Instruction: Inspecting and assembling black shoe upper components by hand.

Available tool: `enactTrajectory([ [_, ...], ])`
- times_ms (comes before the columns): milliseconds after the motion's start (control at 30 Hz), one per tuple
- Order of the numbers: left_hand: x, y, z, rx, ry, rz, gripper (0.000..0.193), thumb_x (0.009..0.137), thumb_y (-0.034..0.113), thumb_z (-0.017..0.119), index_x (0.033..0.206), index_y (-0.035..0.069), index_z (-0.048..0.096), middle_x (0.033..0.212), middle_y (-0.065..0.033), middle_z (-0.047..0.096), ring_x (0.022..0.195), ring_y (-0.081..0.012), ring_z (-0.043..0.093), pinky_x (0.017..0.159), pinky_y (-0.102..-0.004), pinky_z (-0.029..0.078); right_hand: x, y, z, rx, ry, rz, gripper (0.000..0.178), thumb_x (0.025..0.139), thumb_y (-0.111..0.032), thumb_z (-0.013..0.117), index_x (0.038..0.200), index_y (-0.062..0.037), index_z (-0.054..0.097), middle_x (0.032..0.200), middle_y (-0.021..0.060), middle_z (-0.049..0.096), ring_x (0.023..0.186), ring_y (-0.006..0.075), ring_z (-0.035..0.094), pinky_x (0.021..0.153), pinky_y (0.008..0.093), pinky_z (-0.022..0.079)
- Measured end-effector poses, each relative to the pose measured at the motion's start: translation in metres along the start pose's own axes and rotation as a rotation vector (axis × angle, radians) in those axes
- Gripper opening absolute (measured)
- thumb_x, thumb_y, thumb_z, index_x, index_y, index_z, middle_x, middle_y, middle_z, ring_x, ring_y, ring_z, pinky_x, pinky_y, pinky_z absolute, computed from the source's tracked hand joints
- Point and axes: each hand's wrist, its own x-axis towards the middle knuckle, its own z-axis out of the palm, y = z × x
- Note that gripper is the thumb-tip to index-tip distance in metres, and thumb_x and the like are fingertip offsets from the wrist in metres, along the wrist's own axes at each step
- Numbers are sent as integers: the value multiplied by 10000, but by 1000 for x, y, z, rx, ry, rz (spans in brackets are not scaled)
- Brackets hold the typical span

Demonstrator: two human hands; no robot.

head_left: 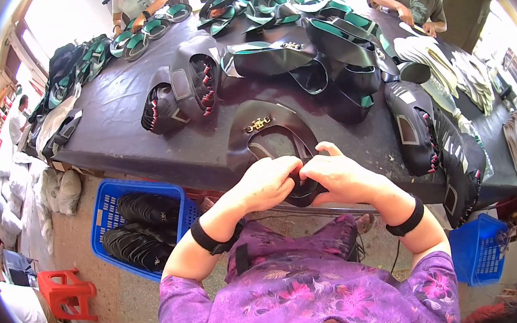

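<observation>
A black shoe upper (240, 137) with a gold-coloured metal ornament on its front lies at the near edge of the table, its ornamented end pointing away from me. At its near end, the heel side, my left hand (268, 182) is closed on the edge with the fingers curled in. Close beside it, my right hand (339, 177) pinches the same edge, index finger raised. The two hands almost meet, and they hide the part of the edge between their fingertips.
Before me on the dark table (138, 155) lie bundled black uppers (167, 105) and a pile of green-lined uppers (348, 57). More bundles (415, 123) lie at right. A blue basket (99, 232) holding black pieces stands below left, near a red stool (68, 295). Two people work across the table.
</observation>
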Motion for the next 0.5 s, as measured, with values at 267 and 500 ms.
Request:
enactTrajectory([
  [267,-15,18,-4,223,-42,94,325,724,311,599,888,31,589,832,-106,521,744,-265,512,703,-362,400,10,6,-6,-107,-109,-42,353,581,-301,737,842,-121,582,796,12,529,820,173,518,855,339,299],
  [500,-27,12,-4,125,113,72,356,634,318,716,863,67,609,862,-64,527,783,-237,497,705,-334,385,19,14,0,113,-33,-140,350,575,-285,743,849,-126,596,833,9,527,855,196,475,876,360,291],
])
